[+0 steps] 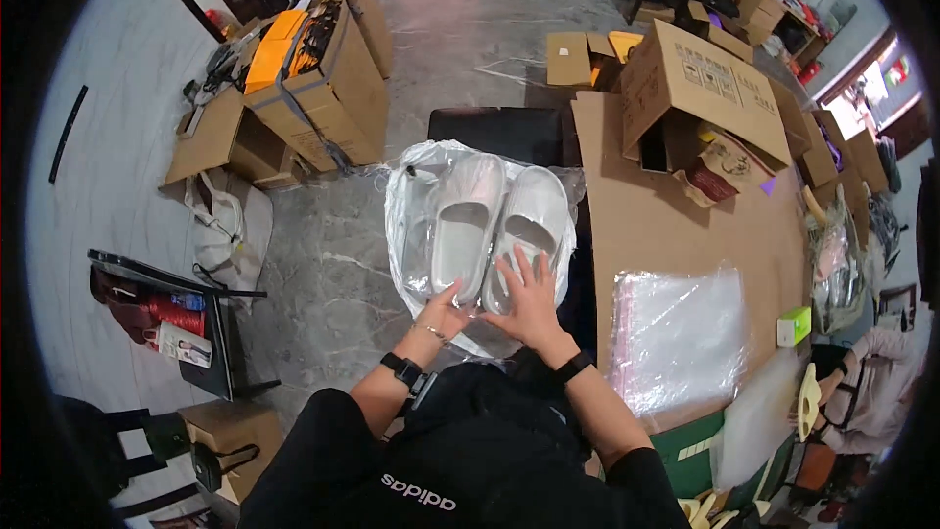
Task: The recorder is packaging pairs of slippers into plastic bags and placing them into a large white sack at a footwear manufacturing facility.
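A pair of pale slippers (475,194) lies side by side in front of the person, just left of the cardboard-covered worktop (627,226), toes pointing away from the body. Clear plastic (419,226) covers them at least in part, and a crumpled white sack (395,250) shows beneath and around them.

The left hand (443,314) is at the heel of the left slipper, its thumb pointing forward and the other fingers mostly hidden, so whether it grips the plastic or only steadies it cannot be told. The right hand (527,296) has its fingers spread wide over the heel of the right slipper, resting on it with no clear grip.

As far as it shows, the two slippers are already paired and set under the plastic, so the wrapping looks partly done. Its near edge, between the hands, seems loose; whether it is closed cannot be seen, so straightening or closing it may be left.

On the worktop's near half lies a flat stack of clear bags (678,333), with a small green box (794,326) to its right. A large carton (700,89) stands at the worktop's far end.
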{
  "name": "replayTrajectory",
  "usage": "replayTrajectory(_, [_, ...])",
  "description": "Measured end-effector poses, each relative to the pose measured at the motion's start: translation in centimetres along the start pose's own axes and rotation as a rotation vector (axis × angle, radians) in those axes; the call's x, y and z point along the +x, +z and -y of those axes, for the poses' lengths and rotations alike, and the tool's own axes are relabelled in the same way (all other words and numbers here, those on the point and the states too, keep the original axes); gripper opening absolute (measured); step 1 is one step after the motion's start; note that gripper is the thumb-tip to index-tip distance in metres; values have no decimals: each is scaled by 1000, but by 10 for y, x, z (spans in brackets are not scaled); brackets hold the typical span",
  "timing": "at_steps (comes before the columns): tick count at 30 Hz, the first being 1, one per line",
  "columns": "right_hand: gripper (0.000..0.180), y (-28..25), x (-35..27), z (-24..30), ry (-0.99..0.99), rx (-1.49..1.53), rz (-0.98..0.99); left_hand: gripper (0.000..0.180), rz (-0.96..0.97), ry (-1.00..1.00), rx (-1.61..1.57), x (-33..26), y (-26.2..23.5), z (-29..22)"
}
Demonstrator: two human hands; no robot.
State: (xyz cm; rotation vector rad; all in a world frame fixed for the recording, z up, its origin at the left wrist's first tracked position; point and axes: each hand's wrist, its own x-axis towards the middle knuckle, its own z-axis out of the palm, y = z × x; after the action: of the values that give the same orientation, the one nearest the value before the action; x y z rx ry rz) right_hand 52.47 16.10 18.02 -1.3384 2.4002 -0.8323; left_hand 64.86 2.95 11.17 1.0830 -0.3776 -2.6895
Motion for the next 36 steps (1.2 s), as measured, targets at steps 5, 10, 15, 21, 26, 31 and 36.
replayTrajectory(5, [88, 7, 13, -7, -44, -169, 108, 56, -145, -350, 583, -26, -28, -62])
replayTrajectory(10, [82, 20, 23, -5, -201, -273, 237, 57, -714, 784, 1680, 14, -44, -118])
replayTrajectory(15, [76, 21, 42, 36, -228, -146, 284, 42, -787, 333, 1704, 58, -60, -133])
replayTrajectory(21, [81, 48, 69, 50, -307, -272, 182, 21, -787, 542, 1815, 45, -68, -132])
replayTrajectory(26, [77, 101, 78, 52, -253, -538, 329, 17, -743, 609, 1898, 37, -64, -127])
replayTrajectory(31, [69, 131, 96, 67, -211, -517, 479, 19, -717, 731, 2003, 37, -89, -137])
replayTrajectory(36, [56, 87, 80, 54, -293, 48, 175, 32, -589, 1143, 1794, 43, -45, -139])
